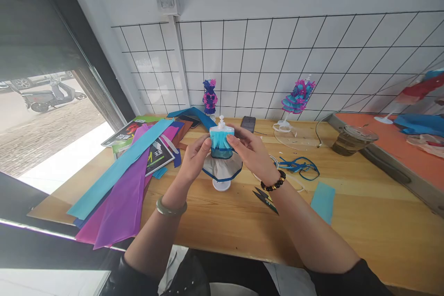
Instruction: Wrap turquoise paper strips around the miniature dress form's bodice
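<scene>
A small white dress-form mannequin (pixel 222 148) stands on the wooden table (pixel 364 212), wearing a fringed light-blue paper top and a white skirt edged in dark blue. My left hand (pixel 194 159) grips its left side with curled fingers. My right hand (pixel 250 149) pinches the blue fringe at the bust from the right. Both hands are closed on the figure.
Long strips of blue, purple and pink paper (pixel 121 185) lie on booklets at the left. Scissors (pixel 265 198), a blue ribbon tangle (pixel 298 166), a blue paper piece (pixel 323 201), a phone (pixel 248 123), a lidded glass cup (pixel 354 139) and two finished mini dresses (pixel 210 97) (pixel 297 96) are around.
</scene>
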Motion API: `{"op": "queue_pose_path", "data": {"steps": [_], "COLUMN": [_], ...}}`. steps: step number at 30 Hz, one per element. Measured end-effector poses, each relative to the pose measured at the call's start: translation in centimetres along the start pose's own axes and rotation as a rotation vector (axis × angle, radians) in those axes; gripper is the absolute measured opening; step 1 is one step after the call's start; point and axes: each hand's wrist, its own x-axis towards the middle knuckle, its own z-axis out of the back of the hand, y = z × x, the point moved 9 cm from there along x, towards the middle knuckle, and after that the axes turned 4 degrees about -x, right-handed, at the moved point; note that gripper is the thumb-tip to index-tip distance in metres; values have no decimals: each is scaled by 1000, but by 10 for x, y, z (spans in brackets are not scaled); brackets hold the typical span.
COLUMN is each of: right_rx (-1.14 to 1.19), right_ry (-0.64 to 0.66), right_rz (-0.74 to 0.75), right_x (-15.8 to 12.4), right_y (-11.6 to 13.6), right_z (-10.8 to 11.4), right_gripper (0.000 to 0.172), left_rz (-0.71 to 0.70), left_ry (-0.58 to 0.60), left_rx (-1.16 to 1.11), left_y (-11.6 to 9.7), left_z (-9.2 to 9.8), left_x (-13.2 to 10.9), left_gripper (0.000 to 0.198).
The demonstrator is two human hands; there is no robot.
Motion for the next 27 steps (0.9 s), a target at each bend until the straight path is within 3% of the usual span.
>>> {"op": "queue_pose_path", "data": {"steps": [3, 8, 17, 22, 25, 27], "right_rx": [8, -16, -290, -512, -648, -712], "right_ry": [13, -109, 25, 382, 440, 458], "right_rz": [-9, -66, -269, -307, -171, -74], "right_x": [-1, -17, -66, -81, -77, -73], "right_y": [-2, -19, -75, -87, -85, -86], "right_z": [3, 27, 44, 10, -13, -28], "right_gripper": [49, 49, 50, 37, 24, 27], "left_rz": [30, 103, 235, 331, 380, 394], "left_ry": [-45, -63, -103, -162, -120, -101], "left_rx": [-12, -36, -58, -82, -90, -94], "left_y": [9, 33, 67, 85, 93, 98], "left_z": [6, 15, 28, 23, 14, 12], "left_x": [-2, -15, -28, -29, -35, -38], "left_gripper": [46, 48, 46, 48, 44, 40]}}
